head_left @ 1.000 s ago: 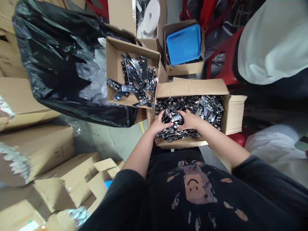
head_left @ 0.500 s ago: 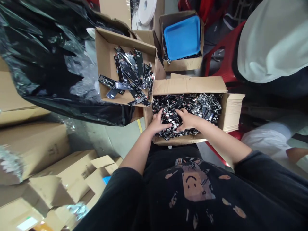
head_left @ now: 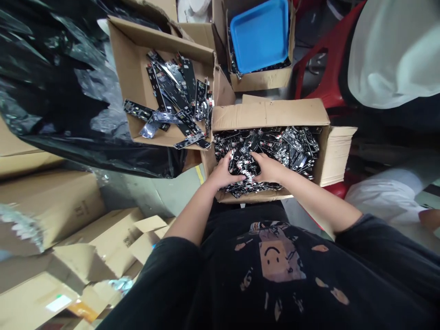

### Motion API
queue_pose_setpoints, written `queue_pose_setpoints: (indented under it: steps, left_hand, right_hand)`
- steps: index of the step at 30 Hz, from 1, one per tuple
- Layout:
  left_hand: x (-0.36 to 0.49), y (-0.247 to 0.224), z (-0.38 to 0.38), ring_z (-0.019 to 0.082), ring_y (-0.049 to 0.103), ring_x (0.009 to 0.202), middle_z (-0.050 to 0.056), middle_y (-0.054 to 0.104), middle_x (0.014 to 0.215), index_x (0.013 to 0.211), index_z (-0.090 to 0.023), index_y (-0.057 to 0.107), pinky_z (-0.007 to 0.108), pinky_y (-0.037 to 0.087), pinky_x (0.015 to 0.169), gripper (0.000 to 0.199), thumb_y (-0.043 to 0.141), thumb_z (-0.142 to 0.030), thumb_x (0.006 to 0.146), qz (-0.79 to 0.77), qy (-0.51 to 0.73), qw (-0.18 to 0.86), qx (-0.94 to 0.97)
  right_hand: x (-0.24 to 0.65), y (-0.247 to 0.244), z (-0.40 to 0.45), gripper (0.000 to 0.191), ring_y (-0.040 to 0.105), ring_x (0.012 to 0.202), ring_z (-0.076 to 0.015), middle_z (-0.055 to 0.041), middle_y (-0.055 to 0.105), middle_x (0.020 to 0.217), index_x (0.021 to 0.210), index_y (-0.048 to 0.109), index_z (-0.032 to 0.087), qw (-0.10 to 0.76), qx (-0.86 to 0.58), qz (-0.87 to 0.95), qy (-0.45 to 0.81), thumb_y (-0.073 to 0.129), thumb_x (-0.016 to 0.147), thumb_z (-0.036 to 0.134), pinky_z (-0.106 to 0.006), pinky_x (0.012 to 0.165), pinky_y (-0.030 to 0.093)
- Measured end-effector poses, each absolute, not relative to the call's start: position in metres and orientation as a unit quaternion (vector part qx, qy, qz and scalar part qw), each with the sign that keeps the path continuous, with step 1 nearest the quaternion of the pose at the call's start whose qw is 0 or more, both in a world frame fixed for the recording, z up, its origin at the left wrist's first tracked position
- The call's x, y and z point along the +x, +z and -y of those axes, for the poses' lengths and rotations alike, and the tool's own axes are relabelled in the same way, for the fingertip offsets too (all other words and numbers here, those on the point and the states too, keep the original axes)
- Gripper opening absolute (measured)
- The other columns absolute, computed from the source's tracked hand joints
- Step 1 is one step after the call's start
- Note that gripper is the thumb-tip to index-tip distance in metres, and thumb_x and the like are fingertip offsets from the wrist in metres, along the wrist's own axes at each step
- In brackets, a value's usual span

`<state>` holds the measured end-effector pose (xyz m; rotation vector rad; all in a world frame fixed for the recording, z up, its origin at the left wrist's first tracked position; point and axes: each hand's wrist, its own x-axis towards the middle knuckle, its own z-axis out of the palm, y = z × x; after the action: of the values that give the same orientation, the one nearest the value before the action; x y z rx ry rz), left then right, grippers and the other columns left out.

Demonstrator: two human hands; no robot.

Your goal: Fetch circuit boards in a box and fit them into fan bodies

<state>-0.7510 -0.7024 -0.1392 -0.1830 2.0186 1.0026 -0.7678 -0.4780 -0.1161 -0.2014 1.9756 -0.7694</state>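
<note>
Both hands reach into an open cardboard box (head_left: 270,114) heaped with narrow black circuit boards (head_left: 299,149) that carry small white connectors. From the left side, my left hand (head_left: 222,175) curls its fingers over a bunch of boards, its thumb pointing inward. Opposite it, my right hand (head_left: 268,168) grips the same bunch, thumb and fingers bent around its edge. The clustered white connectors (head_left: 245,170) show between the two thumbs. Some fingertips are sunk among the boards and hidden.
Up and left, a second cardboard box (head_left: 137,55) holds several longer boards. A blue tray (head_left: 259,36) lies on boards in a third box. Black plastic sheeting (head_left: 85,133) spreads at left, above cardboard boxes (head_left: 110,238). Someone in white (head_left: 388,55) sits on a red chair (head_left: 319,82).
The view has shifted slightly, so the upper boxes appear higher and further left. My hands have closed in a little on the bunch of boards and stay in the same box.
</note>
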Motion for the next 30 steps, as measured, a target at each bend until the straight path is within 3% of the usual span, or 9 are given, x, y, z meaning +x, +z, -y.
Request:
queue_pose_setpoints:
  steps: [5, 15, 22, 30]
  left_hand:
    - [-0.748, -0.137, 0.701, 0.036, 0.038, 0.142, 0.015, 0.042, 0.149, 0.15, -0.021, 0.033, 0.05, 0.029, 0.118, 0.113, 0.088, -0.043, 0.053, -0.812, 0.411, 0.412, -0.048]
    - [-0.742, -0.126, 0.69, 0.037, 0.047, 0.135, 0.013, 0.049, 0.146, 0.147, -0.025, 0.038, 0.053, 0.034, 0.115, 0.102, 0.086, -0.042, 0.058, -0.82, 0.444, 0.361, -0.028]
    - [-0.754, -0.107, 0.678, 0.036, 0.046, 0.136, 0.016, 0.046, 0.148, 0.147, -0.021, 0.035, 0.054, 0.034, 0.115, 0.101, 0.083, -0.045, 0.062, -0.81, 0.487, 0.327, 0.015]
    - [-0.782, -0.085, 0.657, 0.035, 0.048, 0.134, 0.014, 0.049, 0.147, 0.146, -0.025, 0.033, 0.052, 0.039, 0.113, 0.098, 0.081, -0.051, 0.065, -0.804, 0.524, 0.272, 0.07]
  right_hand:
    - [-0.759, -0.116, 0.478, 0.086, 0.06, 0.118, -0.0303, -0.0149, 0.051, 0.137, 0.149, 0.037, 0.022, 0.441, -0.077, -0.825, -0.344, 0.075, 0.072, 0.027, -0.038, 0.098, 0.05]
    - [-0.745, -0.119, 0.469, 0.079, 0.055, 0.125, -0.0324, -0.0172, 0.046, 0.139, 0.144, 0.042, 0.017, 0.373, -0.058, -0.827, -0.417, 0.073, 0.071, 0.022, -0.046, 0.106, 0.048]
    - [-0.744, -0.097, 0.459, 0.076, 0.05, 0.13, -0.0318, -0.0157, 0.044, 0.137, 0.142, 0.041, 0.018, 0.311, -0.042, -0.835, -0.451, 0.071, 0.072, 0.022, -0.048, 0.111, 0.045]
    - [-0.765, -0.054, 0.444, 0.074, 0.048, 0.13, -0.0322, -0.015, 0.047, 0.134, 0.14, 0.042, 0.018, 0.242, -0.028, -0.863, -0.442, 0.071, 0.072, 0.021, -0.052, 0.115, 0.04]
